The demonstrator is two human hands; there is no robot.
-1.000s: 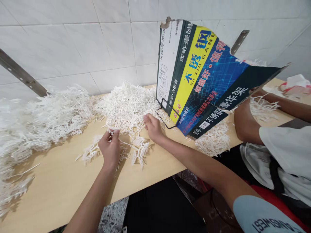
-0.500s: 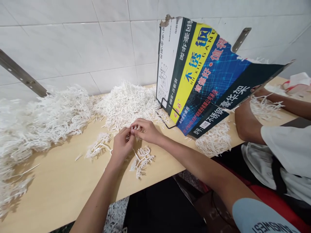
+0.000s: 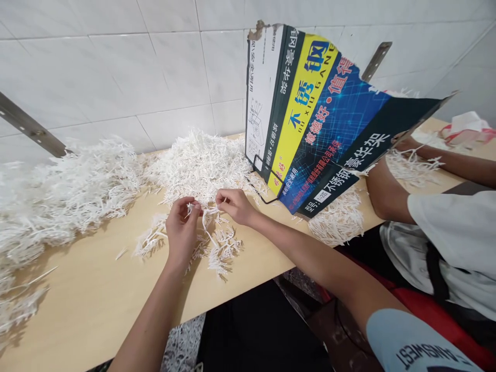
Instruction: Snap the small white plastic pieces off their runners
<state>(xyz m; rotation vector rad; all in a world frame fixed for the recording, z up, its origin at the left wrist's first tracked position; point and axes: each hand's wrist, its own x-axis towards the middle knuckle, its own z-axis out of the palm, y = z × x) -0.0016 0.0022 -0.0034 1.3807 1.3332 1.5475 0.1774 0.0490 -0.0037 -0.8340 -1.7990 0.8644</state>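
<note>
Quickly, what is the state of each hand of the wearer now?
Left hand: closed, holding a white branched piece.
Right hand: closed in a pinch; whether it holds anything cannot be told.

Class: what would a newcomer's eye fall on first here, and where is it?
Probably the printed cardboard, its yellow and blue bands standing right of centre. Next come the left heap of white branching pieces and the middle heap by the tiled wall. In front of the middle heap, the left hand pinches a white strand, the right hand close beside it.
</note>
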